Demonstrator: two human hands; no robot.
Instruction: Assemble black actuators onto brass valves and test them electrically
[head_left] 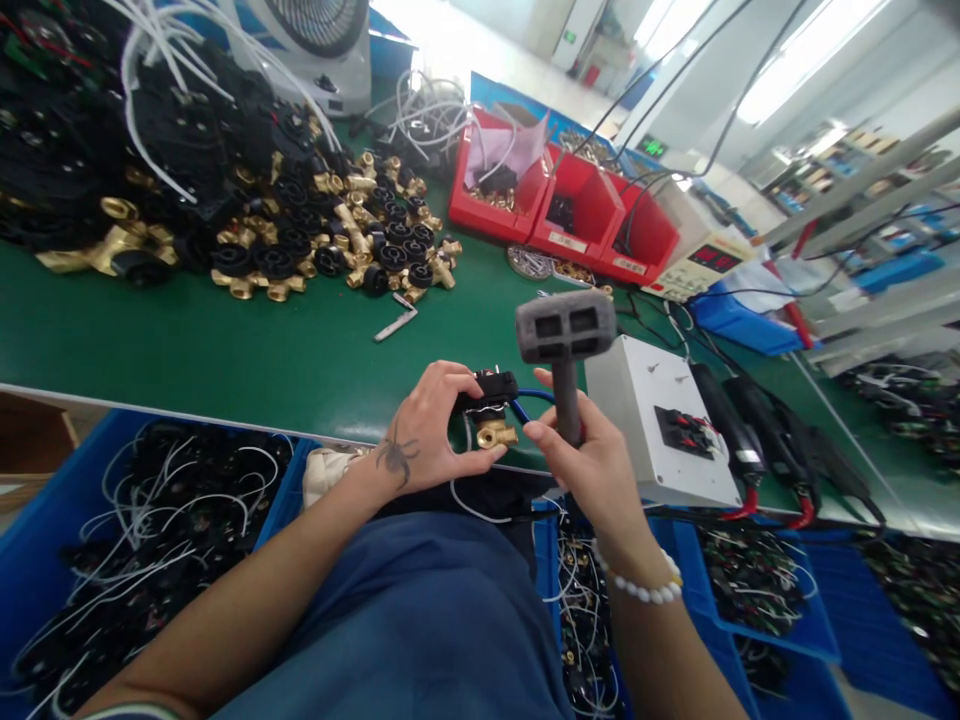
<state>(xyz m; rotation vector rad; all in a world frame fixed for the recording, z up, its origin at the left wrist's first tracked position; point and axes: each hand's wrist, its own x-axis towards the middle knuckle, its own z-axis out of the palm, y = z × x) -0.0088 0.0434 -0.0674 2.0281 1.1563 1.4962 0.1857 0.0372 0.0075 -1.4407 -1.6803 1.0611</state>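
At the green tabletop's (300, 360) near edge, the left hand (427, 430) grasps a small black-and-brass assembly (493, 408). At its three o'clock, the right hand (592, 465) is wrapped round a grey T-shaped tool (568, 373); beyond stands a pale grey box (626, 420). Farther, towards eleven, lie a silver L-shaped key (395, 327) and piled black-and-brass fittings (395, 232); at one, red plastic bins (589, 190).

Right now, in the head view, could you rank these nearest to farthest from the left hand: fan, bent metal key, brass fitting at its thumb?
1. Brass fitting: at the left hand, by the thumb.
2. Bent metal key: beyond the hand, slightly left.
3. Fan: far back, upper left.
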